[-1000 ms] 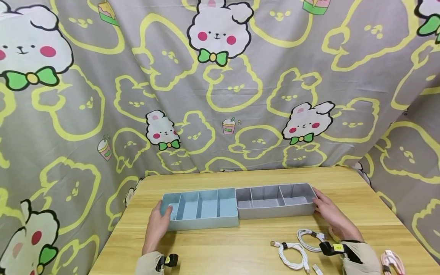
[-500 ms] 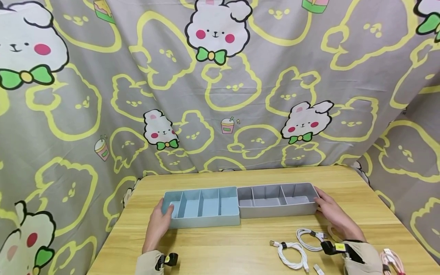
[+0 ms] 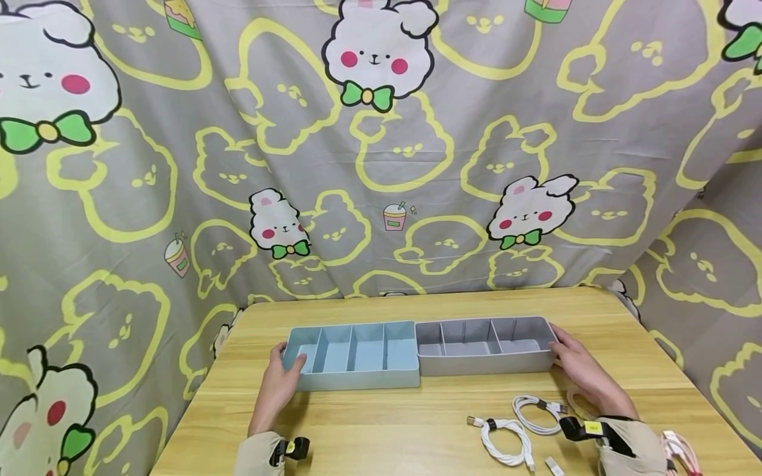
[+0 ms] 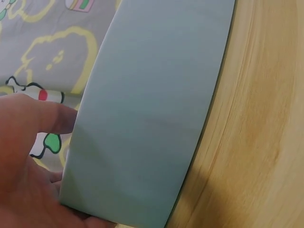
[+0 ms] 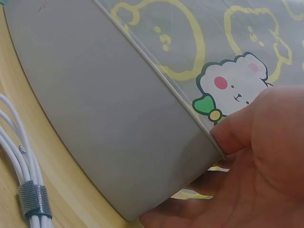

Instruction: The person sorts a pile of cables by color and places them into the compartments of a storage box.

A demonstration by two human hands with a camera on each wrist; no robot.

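Two long divided storage boxes stand end to end on the wooden table, their inner ends touching. The blue box is on the left, with several compartments, none holding anything. The grey box is on the right, its visible compartments also bare. My left hand grips the blue box's outer end, thumb over the rim and fingers around the end wall. At the grey box's outer end my right hand holds on, the thumb at the rim and fingers beneath the end. Some fingers are hidden behind the boxes.
Nearer me on the right lie two coiled white cables with dark straps and a small white plug piece. A pink cable lies by the right sleeve. Behind the wooden table hangs a patterned grey curtain.
Both boxes have slid a little to the right and slightly away from me, with both hands moving along on their ends. The cables stay in place.
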